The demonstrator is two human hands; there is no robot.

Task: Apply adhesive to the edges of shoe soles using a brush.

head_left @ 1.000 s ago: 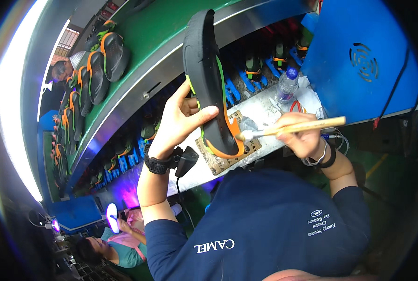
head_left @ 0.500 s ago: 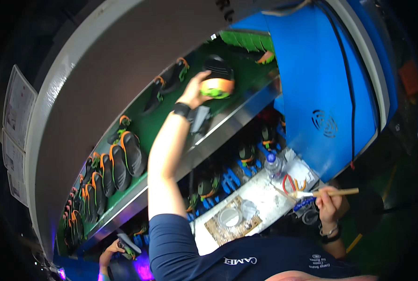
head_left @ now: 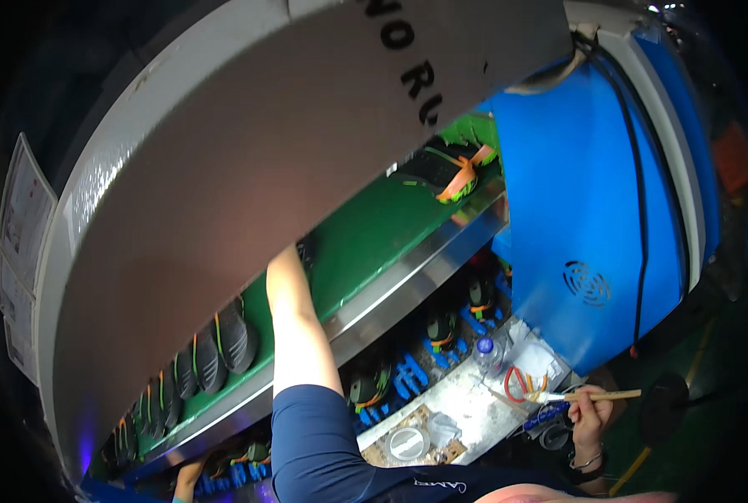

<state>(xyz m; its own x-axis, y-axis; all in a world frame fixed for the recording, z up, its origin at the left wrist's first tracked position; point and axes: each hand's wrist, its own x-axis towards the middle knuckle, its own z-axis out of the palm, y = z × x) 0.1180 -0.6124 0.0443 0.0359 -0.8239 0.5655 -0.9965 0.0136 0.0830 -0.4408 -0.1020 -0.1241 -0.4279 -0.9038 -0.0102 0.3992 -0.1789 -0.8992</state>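
Note:
My left forearm [head_left: 294, 335] reaches over the green belt, and its hand is hidden behind the brown panel. Beside the wrist a sliver of something dark [head_left: 305, 250] shows, too little to name. My right hand [head_left: 590, 409] is closed round the wooden handle of a brush [head_left: 624, 395], its pale bristles pointing left over the white worktop [head_left: 479, 411]. Near the bristles lie red-handled pliers [head_left: 515, 386]. Black shoe soles [head_left: 238, 339] with orange and green edging stand in a row left of my forearm. Another black sole with orange and green [head_left: 456, 178] rests at the belt's far end.
The brown panel [head_left: 223, 168] overhangs the belt [head_left: 382, 230]. A blue cabinet [head_left: 558, 210] stands at right. A bottle with a blue cap [head_left: 488, 356] and a round tub [head_left: 407, 444] are on the worktop. Shoes on blue holders [head_left: 445, 331] line the lower level. Another person's hand [head_left: 188, 478] is at lower left.
My left hand, which held a black, orange and green shoe sole above the belt, has gone behind the panel. The view has shifted, with more panel showing. My right hand still holds the brush.

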